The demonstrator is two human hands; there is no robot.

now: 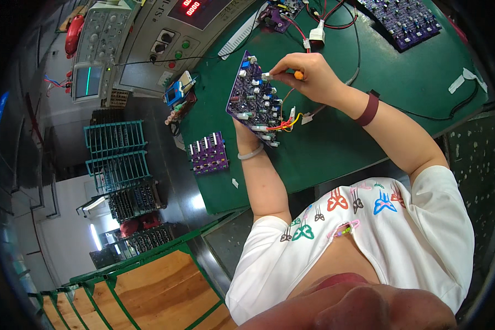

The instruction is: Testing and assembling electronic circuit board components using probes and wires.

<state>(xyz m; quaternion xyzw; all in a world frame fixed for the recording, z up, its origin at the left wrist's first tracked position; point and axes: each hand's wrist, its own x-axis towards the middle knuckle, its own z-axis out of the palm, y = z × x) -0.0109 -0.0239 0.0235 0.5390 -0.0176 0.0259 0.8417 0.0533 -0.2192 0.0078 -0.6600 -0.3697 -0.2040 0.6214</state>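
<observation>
White printed T-shirt (410, 236) was seen nearest. Over the green benchtop (330, 146), a purple populated circuit board (251, 99) was held up, tilted, by the left hand (245, 133), mostly hidden; finger closure couldn't be told. White connector (266, 76) was pinched narrowly by the right hand (309, 75), orange-ended item (298, 75) tucked in. Connector seating or unplugging was judged in hand; steady board, straight alignment called for next.
</observation>
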